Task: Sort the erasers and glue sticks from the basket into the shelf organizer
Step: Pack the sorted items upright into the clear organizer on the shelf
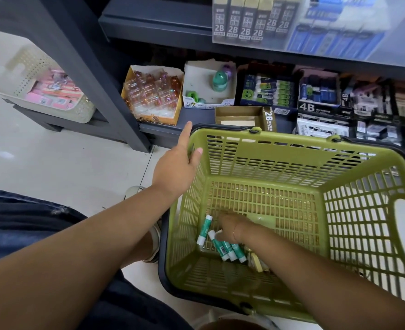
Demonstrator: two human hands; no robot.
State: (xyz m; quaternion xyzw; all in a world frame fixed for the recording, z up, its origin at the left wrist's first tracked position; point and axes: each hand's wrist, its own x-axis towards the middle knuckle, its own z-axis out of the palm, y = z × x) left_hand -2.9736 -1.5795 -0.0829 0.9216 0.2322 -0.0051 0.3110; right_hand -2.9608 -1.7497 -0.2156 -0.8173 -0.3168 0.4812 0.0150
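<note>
Dark grey metal shelving (153, 27) stands beyond both hands, its lower level packed with open cartons of stationery. Nearer, the olive-green plastic basket (291, 163), slatted and rimmed in black, sits on the pale floor and encloses the right hand. The left hand (180, 163) rests on the basket's far left corner, index finger straight and pointing toward the shelf, thumb straight and laid over the inside of the rim. The right hand (230, 227) reaches down to the basket floor, its fingertips blurred over the glue sticks (230, 251); whether they have closed on one cannot be told. The sticks are teal-green tubes with white caps: three lie side by side under those fingers, a fourth just left of them. Small pale-yellow erasers (256, 259) lie beneath the right wrist.
</note>
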